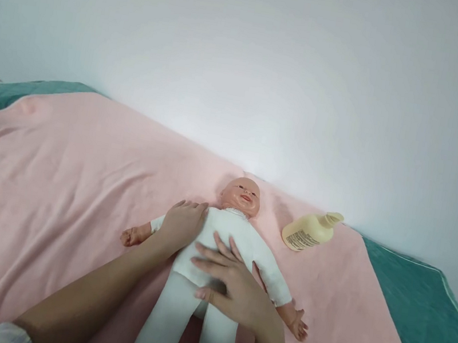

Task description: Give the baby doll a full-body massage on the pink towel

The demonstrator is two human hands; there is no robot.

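A baby doll [227, 224] with a white cloth body lies on its back on a pink blanket [81, 171], head toward the wall and arms spread. My left hand [183, 223] rests over the doll's shoulder and upper arm on the left side, its fingers stretched out together. Across the doll's belly lies my right hand [233, 282], fingers spread apart and palm down. Neither hand grips anything. The doll's legs run out of view at the bottom edge.
A pale yellow pump bottle [308, 231] stands tilted-looking on the blanket, right of the doll's head. Green cloth [420, 306] shows beyond the blanket at the right and far left. A white wall [246, 64] rises behind.
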